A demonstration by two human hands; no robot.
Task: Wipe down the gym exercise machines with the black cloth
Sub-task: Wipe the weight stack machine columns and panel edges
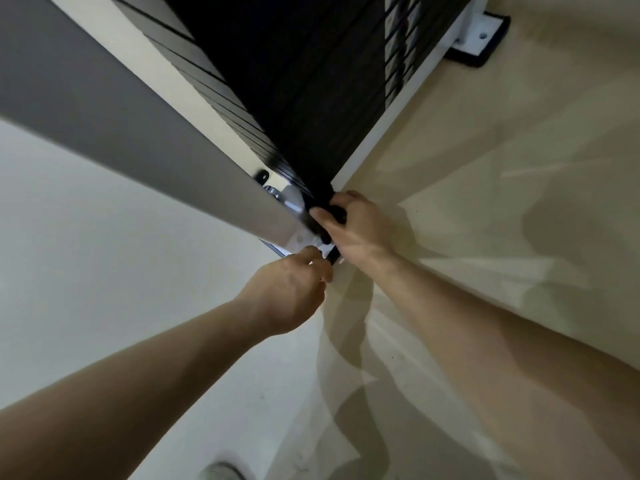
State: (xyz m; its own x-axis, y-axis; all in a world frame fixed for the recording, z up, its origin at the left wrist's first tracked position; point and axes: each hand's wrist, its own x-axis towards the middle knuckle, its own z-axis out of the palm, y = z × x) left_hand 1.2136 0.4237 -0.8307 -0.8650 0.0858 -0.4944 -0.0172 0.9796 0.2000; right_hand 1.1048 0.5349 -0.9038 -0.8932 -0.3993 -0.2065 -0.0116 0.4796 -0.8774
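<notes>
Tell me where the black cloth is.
Head view, near centre: the black cloth is bunched in the right hand, against the near corner of the weight stack, beyond the left hand.

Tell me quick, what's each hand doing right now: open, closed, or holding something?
Left hand: fingers curled beside the machine; whether they grip anything cannot be told.
Right hand: grips the black cloth.
</notes>
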